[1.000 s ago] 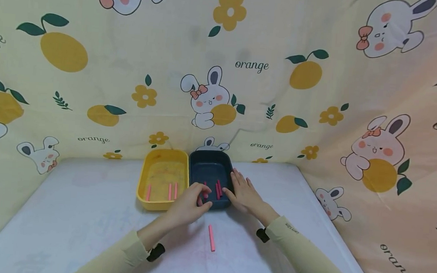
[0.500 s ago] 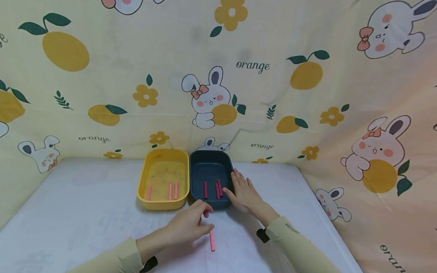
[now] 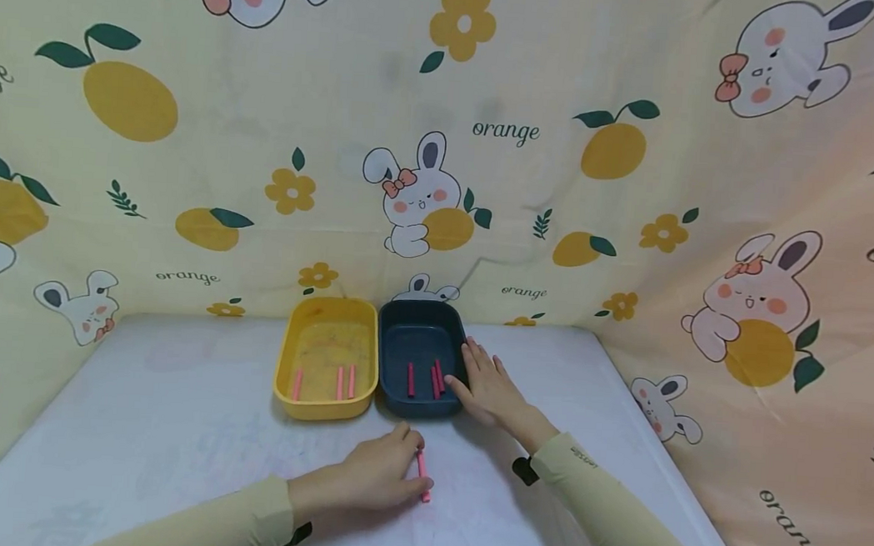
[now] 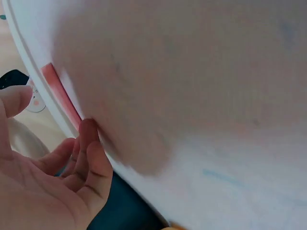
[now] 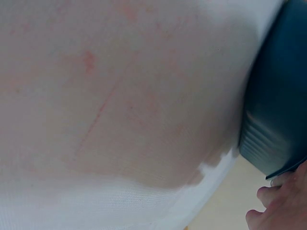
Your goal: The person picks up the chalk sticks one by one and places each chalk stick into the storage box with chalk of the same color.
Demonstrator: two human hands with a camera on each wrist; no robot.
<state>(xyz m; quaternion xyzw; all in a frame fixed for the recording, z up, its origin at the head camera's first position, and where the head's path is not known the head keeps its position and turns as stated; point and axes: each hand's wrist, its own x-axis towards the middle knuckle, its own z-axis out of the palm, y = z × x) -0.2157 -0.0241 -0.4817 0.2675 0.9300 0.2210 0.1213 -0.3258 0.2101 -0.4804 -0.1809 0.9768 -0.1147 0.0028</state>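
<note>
A pink chalk stick (image 3: 422,466) lies on the white table in front of two boxes. My left hand (image 3: 383,470) is down at it, with fingertips at its far part and the thumb overlapping its near end in the head view. In the left wrist view the fingertips (image 4: 88,128) meet one end of the chalk (image 4: 61,93), while the thumb is apart from it. My right hand (image 3: 496,389) rests against the right side of the navy box (image 3: 422,330), fingers extended along its rim. Several dark pink chalk sticks (image 3: 411,380) lie inside that box.
Left of the navy box, side by side with it, stands a yellow box (image 3: 328,333) holding 3 light pink chalk sticks (image 3: 340,384). A patterned cloth (image 3: 533,170) hangs behind and to the right of the table (image 3: 194,433). Faint chalk marks stain the tabletop.
My left hand has moved back from over the navy box to the pink chalk on the table, uncovering a dark pink chalk in the box. The right hand has stayed put.
</note>
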